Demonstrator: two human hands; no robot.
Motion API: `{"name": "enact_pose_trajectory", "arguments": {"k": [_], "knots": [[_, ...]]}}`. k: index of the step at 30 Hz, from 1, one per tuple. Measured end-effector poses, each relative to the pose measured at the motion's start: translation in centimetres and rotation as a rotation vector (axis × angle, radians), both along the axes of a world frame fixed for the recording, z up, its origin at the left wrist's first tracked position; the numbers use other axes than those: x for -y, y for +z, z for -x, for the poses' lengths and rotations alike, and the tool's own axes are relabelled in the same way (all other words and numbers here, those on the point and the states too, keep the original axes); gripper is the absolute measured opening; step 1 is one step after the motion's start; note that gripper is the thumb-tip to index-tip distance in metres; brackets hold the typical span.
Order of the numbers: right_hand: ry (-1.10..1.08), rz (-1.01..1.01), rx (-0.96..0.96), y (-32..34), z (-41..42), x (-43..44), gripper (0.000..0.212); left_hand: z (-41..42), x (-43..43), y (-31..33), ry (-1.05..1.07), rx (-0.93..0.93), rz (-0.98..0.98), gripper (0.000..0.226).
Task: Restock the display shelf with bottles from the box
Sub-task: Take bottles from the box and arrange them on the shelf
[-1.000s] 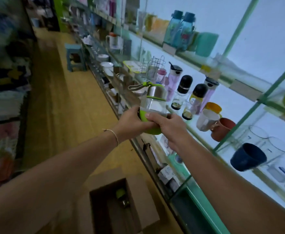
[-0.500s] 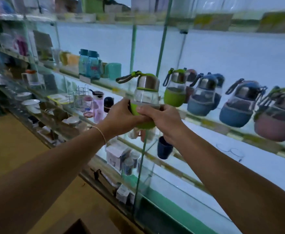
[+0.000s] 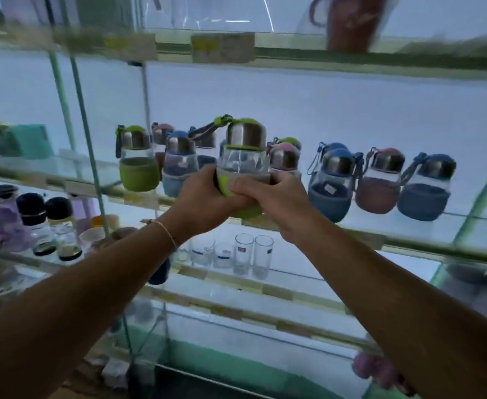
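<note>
A glass bottle with a green sleeve, steel cap and green strap (image 3: 243,156) is held upright in front of the glass display shelf (image 3: 409,243). My left hand (image 3: 205,200) grips its lower left side and my right hand (image 3: 274,200) wraps the lower right side. Behind and beside it stands a row of similar bottles: a green one (image 3: 138,165), blue ones (image 3: 330,185) and a pink one (image 3: 379,182). The box is out of view.
Drinking glasses (image 3: 243,254) stand on the shelf below. Black-capped bottles (image 3: 60,228) and mugs sit lower left. A green shelf upright (image 3: 86,133) divides the bays. An upper glass shelf (image 3: 294,50) runs overhead with a brown jug on it.
The view has swung from the aisle and floor box up to the shelf. Both hands have carried the green bottle up and close to the row of bottles.
</note>
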State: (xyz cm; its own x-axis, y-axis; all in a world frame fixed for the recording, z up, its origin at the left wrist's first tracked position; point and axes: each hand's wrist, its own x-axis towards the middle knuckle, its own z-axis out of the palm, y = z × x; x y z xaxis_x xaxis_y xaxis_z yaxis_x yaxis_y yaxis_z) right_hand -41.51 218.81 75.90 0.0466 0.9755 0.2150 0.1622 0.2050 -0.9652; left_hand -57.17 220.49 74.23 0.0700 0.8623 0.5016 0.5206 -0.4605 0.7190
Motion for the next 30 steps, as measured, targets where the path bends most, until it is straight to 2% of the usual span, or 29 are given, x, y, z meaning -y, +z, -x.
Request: {"name": "enact_pose_trajectory", "arguments": {"k": [5, 7, 11, 13, 15, 18, 21, 24, 28, 30], "knots": [[-0.082, -0.039, 0.009, 1.4, -7.8, 0.8, 0.051, -7.7, -0.7, 1.8, -0.093, -0.010, -0.041, 0.074], [-0.118, -0.040, 0.014, 1.6, -10.8, 1.1, 0.047, -10.8, -0.6, 2.3, -0.127, -0.026, -0.065, 0.069], [-0.203, -0.055, 0.028, 1.4, -16.1, 1.4, 0.057, -16.3, -0.4, 2.8, -0.185, -0.079, -0.101, 0.069], [-0.225, -0.071, 0.028, 1.4, -18.7, 1.5, 0.052, -18.9, -0.7, 2.8, -0.200, -0.114, -0.091, 0.066], [-0.253, -0.071, 0.028, 1.2, -21.0, 1.5, 0.048, -21.4, -1.2, 2.6, -0.211, -0.140, -0.074, 0.073], [-0.292, -0.069, 0.033, 0.4, -23.9, 0.9, 0.065, -24.7, -2.1, 1.8, -0.244, -0.118, -0.024, 0.074], [-0.326, -0.054, 0.034, -0.7, -26.3, 0.0, 0.071, -27.2, -2.9, 0.8, -0.274, -0.090, 0.014, 0.050], [-0.344, -0.041, 0.023, -1.9, -28.0, -0.9, 0.077, -28.8, -3.3, 0.1, -0.282, -0.110, 0.002, 0.056], [-0.339, 0.000, 0.075, -2.8, -29.1, -1.8, 0.054, -29.9, -3.8, -0.7, -0.318, -0.098, -0.003, 0.050], [-0.316, 0.028, 0.107, -2.8, -29.3, -2.3, 0.054, -30.0, -4.1, -0.9, -0.315, -0.110, -0.014, 0.049]]}}
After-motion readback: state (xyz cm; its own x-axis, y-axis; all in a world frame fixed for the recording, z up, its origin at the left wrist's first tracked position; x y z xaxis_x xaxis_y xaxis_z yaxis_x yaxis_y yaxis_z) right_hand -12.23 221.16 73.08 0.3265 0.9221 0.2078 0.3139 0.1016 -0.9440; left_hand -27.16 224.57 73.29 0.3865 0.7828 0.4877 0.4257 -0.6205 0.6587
